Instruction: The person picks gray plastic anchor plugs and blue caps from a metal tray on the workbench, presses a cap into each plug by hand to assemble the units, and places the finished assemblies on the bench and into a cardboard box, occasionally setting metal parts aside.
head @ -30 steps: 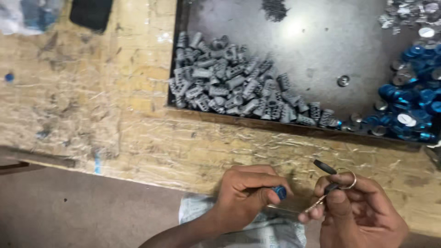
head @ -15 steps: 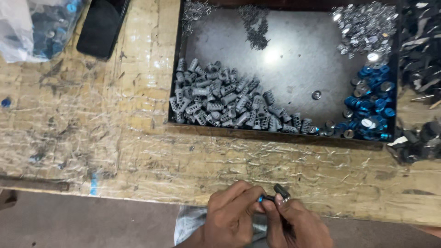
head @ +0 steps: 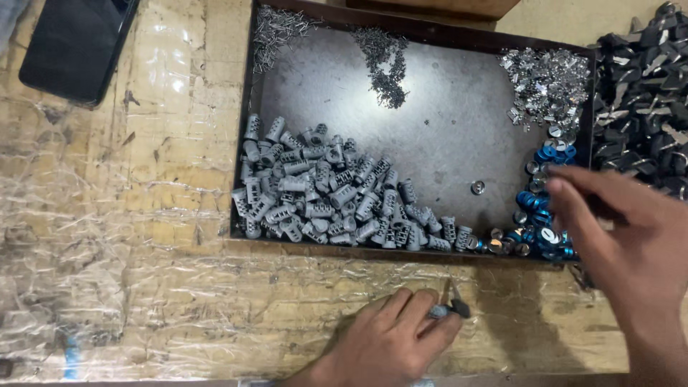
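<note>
My left hand [head: 390, 342] rests on the wooden bench near the front edge, fingers pinched on a small grey cylinder part with a dark key-like piece [head: 451, 309] sticking out. My right hand [head: 631, 247] reaches over the tray's right end, fingertips just above a heap of blue round caps [head: 542, 215]; I cannot tell if it grips one. A metal tray [head: 430, 136] holds a big pile of grey cylinder parts [head: 322, 193] along its near side.
In the tray lie thin metal pins [head: 383, 61] at the back and shiny small metal pieces [head: 545, 86] at the back right. A pile of black key-shaped parts [head: 641, 86] sits right of the tray. A dark phone [head: 75, 43] lies far left.
The two hands were together over the small part. My right hand has since left it and reached up to the blue caps. The view has tilted toward the tray.
</note>
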`<state>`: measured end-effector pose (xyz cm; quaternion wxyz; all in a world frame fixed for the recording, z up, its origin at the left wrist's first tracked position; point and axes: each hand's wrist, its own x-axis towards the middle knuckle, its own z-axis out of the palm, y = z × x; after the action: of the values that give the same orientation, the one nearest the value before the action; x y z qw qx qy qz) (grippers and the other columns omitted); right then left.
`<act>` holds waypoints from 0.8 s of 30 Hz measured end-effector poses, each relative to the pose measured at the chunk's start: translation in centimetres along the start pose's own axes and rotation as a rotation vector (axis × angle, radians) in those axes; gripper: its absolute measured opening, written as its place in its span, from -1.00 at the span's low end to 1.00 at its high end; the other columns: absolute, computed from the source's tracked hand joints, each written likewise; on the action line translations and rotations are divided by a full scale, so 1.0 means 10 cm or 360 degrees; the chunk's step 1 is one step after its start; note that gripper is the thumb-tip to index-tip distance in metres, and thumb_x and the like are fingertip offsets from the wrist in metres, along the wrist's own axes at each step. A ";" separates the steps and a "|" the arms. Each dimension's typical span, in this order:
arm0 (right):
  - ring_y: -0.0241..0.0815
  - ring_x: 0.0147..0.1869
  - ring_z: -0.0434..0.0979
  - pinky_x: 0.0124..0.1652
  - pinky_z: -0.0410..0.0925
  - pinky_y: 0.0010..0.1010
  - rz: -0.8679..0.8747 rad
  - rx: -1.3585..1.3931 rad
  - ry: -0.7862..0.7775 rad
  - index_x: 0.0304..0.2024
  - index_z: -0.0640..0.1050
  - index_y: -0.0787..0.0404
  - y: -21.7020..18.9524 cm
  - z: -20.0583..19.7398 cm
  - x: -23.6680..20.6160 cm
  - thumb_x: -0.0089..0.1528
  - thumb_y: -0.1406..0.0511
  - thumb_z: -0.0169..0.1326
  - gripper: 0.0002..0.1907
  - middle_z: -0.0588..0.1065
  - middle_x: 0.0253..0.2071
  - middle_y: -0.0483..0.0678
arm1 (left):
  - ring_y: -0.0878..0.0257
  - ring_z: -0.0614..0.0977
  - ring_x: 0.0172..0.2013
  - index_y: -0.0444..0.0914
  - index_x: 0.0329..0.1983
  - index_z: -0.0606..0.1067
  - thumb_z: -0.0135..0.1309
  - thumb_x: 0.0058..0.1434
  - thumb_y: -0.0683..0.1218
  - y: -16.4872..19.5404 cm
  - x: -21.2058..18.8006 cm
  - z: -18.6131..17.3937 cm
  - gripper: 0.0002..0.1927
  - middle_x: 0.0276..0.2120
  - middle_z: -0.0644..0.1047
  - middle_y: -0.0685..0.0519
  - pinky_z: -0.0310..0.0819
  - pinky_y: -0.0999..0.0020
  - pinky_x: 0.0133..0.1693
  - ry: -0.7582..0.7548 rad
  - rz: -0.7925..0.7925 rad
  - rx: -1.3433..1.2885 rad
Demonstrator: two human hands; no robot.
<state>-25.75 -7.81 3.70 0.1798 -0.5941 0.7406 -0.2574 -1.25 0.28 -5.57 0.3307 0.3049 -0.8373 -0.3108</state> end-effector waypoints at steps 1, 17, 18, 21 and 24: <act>-0.32 -0.35 0.54 -0.35 0.36 -0.51 -0.0208 -0.0204 -0.0032 -0.03 0.63 0.28 0.00 0.02 0.22 0.33 0.34 0.19 -0.81 0.57 -0.34 -0.01 | -0.02 0.65 -0.15 -0.33 0.11 0.58 0.10 0.38 -0.18 -0.04 -0.02 0.02 -0.73 -0.12 0.50 -0.24 0.62 0.18 -0.25 -0.0126 -0.0032 0.0125; -0.17 -0.29 0.55 -0.27 0.38 -0.43 -0.0232 -0.0368 -0.0104 -0.03 0.64 0.29 -0.03 0.43 0.80 0.37 0.40 0.18 -0.86 0.56 -0.22 0.08 | 0.04 0.68 -0.18 -0.29 -0.07 0.58 0.23 0.16 -0.26 -0.15 -0.27 -0.10 -0.75 -0.13 0.59 -0.08 0.63 0.17 -0.16 0.0493 -0.0495 -0.0316; -0.24 -0.26 0.54 -0.26 0.38 -0.48 -0.0220 -0.0252 -0.0117 -0.03 0.63 0.30 -0.05 0.40 0.77 0.37 0.41 0.16 -0.86 0.56 -0.21 0.05 | 0.06 0.69 -0.21 -0.29 -0.11 0.58 0.23 0.16 -0.26 -0.14 -0.25 -0.12 -0.78 -0.17 0.59 -0.06 0.62 0.19 -0.18 0.0520 -0.0525 -0.0361; -0.34 -0.24 0.54 -0.23 0.39 -0.58 0.0081 0.0073 -0.0088 -0.02 0.61 0.31 -0.15 0.33 0.58 0.35 0.40 0.13 -0.83 0.57 -0.22 -0.01 | 0.17 0.70 -0.29 -0.29 -0.18 0.61 0.25 0.21 -0.26 -0.11 -0.19 -0.17 -0.88 -0.26 0.61 -0.02 0.61 0.29 -0.26 0.0595 -0.0654 -0.0541; -0.25 -0.28 0.58 -0.27 0.46 -0.50 0.0460 0.0151 -0.0072 -0.04 0.60 0.38 -0.24 0.27 0.13 0.34 0.43 0.11 -0.84 0.59 -0.27 0.06 | 0.29 0.66 -0.37 -0.32 -0.20 0.63 0.25 0.27 -0.21 -0.06 -0.13 -0.21 -0.92 -0.33 0.62 0.01 0.55 0.41 -0.33 0.0590 -0.0961 -0.0946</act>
<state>-22.59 -9.96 3.01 0.2595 -0.4778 0.8011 -0.2500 1.30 0.16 -5.26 0.4425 0.4775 -0.5123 -0.5601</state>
